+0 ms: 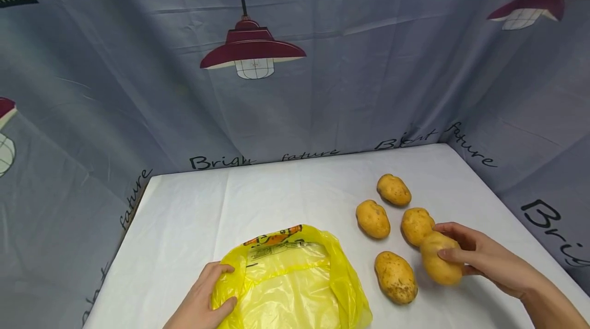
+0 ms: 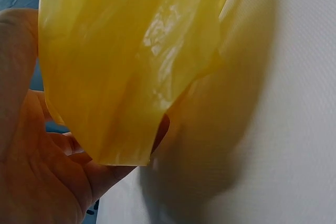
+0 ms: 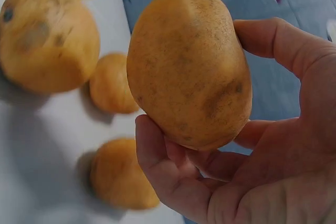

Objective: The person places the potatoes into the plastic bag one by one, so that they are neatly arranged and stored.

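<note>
My right hand (image 1: 484,257) grips a potato (image 1: 441,258) between thumb and fingers, above the white table. In the right wrist view this potato (image 3: 189,69) fills the middle, its smooth skin marked by a shallow dent. At the front of the table lies a yellow plastic bag (image 1: 290,288), its mouth spread wide and an orange print near the rim. My left hand (image 1: 203,295) holds the bag's left edge between thumb and fingers. Up close in the left wrist view, the thin yellow plastic (image 2: 121,66) hides part of the fingers.
Several more potatoes lie right of the bag: one speckled with dirt (image 1: 396,278), one near the held potato (image 1: 417,226), one left of that (image 1: 373,219) and one farther back (image 1: 394,189). A grey curtain (image 1: 322,103) with printed lamps hangs behind the white tabletop (image 1: 184,216).
</note>
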`<state>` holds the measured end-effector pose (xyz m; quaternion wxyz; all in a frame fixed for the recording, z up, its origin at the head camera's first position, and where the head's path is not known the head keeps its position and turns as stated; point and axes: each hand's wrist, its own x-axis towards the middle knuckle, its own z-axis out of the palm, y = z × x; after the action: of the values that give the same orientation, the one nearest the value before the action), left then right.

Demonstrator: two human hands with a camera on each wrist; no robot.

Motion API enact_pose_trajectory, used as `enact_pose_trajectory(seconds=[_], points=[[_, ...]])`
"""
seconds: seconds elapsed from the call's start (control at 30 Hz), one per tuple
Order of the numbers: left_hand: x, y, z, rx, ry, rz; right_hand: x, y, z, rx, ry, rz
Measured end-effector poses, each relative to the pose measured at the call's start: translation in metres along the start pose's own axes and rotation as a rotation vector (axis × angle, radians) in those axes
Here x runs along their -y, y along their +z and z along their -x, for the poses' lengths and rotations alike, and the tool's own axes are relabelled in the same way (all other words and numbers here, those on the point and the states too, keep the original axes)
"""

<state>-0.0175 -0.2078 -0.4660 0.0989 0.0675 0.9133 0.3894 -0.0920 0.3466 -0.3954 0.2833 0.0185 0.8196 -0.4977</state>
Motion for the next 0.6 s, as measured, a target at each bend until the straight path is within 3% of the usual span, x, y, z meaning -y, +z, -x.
enact_pose_trajectory(seconds=[0.27, 0.6], points=[[-0.003, -0.003, 0.001, -0.015, -0.011, -0.023, 0.058, 0.027, -0.016, 0.110, -0.165, 0.050], [-0.003, 0.000, 0.002, -0.022, 0.017, -0.016, 0.108, 0.081, -0.045, 0.244, -0.220, 0.153]])
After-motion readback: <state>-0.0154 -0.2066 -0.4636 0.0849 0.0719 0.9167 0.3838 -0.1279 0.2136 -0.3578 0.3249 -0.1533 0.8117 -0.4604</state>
